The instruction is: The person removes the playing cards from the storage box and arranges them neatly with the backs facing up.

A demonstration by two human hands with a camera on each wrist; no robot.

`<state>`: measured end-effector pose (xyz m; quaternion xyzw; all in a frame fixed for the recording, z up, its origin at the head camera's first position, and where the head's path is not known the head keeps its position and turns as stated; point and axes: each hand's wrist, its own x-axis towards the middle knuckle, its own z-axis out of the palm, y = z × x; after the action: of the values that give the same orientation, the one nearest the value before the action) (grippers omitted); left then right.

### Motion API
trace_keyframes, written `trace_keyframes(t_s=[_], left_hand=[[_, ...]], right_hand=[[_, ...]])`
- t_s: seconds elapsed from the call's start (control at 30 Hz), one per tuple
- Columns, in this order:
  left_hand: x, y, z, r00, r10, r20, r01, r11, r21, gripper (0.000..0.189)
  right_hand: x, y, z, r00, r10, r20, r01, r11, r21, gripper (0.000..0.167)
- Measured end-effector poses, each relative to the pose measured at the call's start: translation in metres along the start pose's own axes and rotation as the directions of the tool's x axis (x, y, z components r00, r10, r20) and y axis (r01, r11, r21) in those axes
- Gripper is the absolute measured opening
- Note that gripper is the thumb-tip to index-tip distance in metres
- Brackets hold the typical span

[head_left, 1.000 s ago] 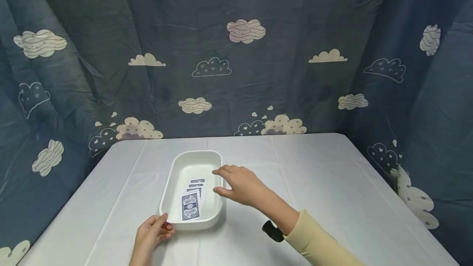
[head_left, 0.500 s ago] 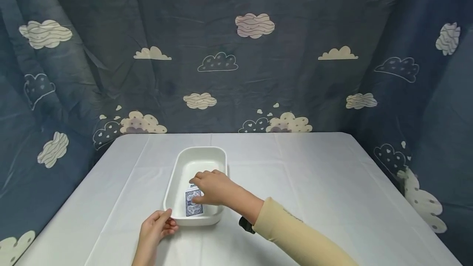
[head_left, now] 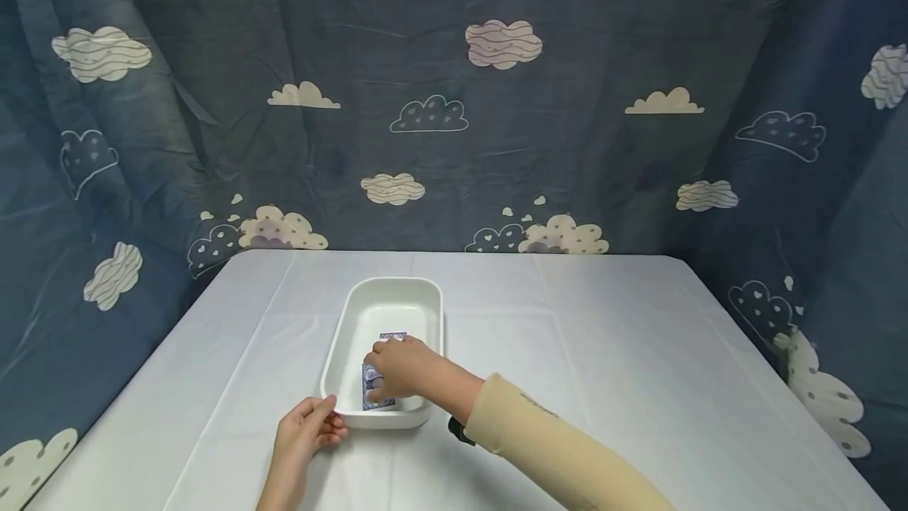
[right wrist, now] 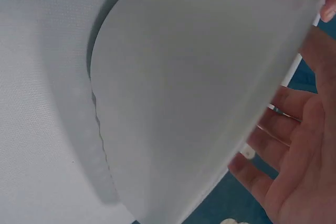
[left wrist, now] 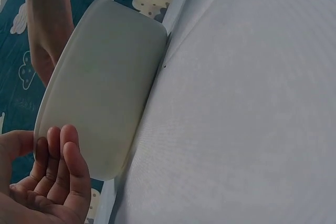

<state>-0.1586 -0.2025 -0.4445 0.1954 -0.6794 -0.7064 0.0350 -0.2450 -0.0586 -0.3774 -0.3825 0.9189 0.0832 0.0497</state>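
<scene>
A white rectangular tray (head_left: 404, 314) stands on the table, with blue-backed playing cards (head_left: 366, 383) lying overlapped on its floor. My left hand (head_left: 301, 436) pinches the rim at the near left corner. In the left wrist view, the left hand (left wrist: 55, 182) has its thumb at the rim and its fingers against the outer wall (left wrist: 105, 82). My right hand (head_left: 407, 369) reaches into the tray over the cards, fingers spread and pointing down, covering part of them. The tray's wall (right wrist: 194, 93) hides the right fingertips in the right wrist view, so contact with the cards cannot be confirmed.
A white cloth covers the table (head_left: 567, 353). Dark blue curtains (head_left: 553, 124) with cloud prints surround its back and sides. A black band (head_left: 459, 430) sits on the right wrist, below a pale yellow sleeve (head_left: 553, 448).
My right hand has moved left from the tray's right rim and down over the cards. The left hand keeps its grip on the corner. The head view has shifted slightly.
</scene>
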Motion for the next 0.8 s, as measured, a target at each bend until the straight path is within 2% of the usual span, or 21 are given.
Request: trace_keyframes(t_s=[0.3,0.63,0.8], left_hand=[[0.001,0.000,0.000,1.000,0.007,0.003,-0.007,1.000,-0.001,0.020],[0.000,0.002,0.000,1.000,0.021,0.003,-0.021,1.000,-0.009,0.020],[0.000,0.002,0.001,1.000,0.011,0.002,-0.011,1.000,-0.009,0.020]], right_hand=[[0.006,-0.006,0.013,0.998,0.026,0.065,-0.024,0.999,-0.036,0.065],[0.008,-0.006,0.024,0.998,0.020,0.052,-0.014,0.994,-0.105,0.060],[0.011,-0.006,0.028,0.999,0.023,0.037,-0.018,0.992,-0.123,0.064]])
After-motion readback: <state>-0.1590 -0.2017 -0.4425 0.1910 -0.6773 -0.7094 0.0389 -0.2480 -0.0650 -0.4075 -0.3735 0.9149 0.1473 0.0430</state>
